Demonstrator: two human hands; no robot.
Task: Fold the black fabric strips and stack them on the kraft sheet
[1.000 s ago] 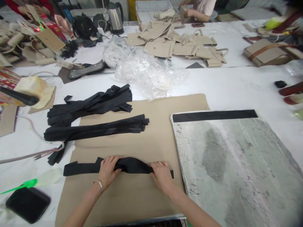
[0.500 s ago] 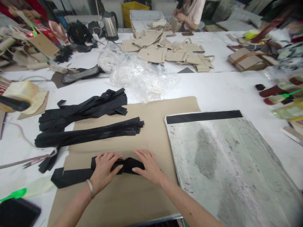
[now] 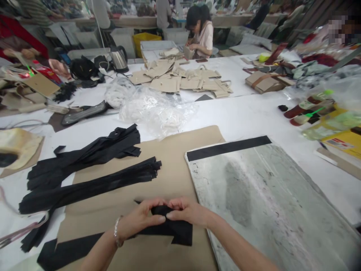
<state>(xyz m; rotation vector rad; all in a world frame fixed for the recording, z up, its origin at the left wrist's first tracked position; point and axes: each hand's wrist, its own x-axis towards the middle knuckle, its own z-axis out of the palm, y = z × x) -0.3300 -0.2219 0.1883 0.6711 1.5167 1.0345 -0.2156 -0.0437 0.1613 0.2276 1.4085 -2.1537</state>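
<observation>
Both my hands pinch a black fabric strip (image 3: 182,230) over the brown paper sheet (image 3: 113,205). My left hand (image 3: 143,218), with a bracelet at its wrist, closes on the strip from the left. Close beside it, thumb tips nearly meeting, my right hand (image 3: 186,211) grips the same strip, which bunches up between them. Another length of black strip (image 3: 73,248) lies at the lower left, partly under my left forearm. Beyond my hands are a narrow bundle of black strips (image 3: 96,187) and a looser pile of black strips (image 3: 87,154).
To the right lies a stained grey board (image 3: 254,195) with one black strip (image 3: 228,148) along its far edge. Clear plastic bags (image 3: 158,111) and beige pieces (image 3: 180,77) sit further back. Bottles (image 3: 303,109) stand at right. A person (image 3: 204,35) works across the table.
My hands have come together and now bunch the strip between them; before, they were apart along it. The view has tilted up and turned right, showing more of the room.
</observation>
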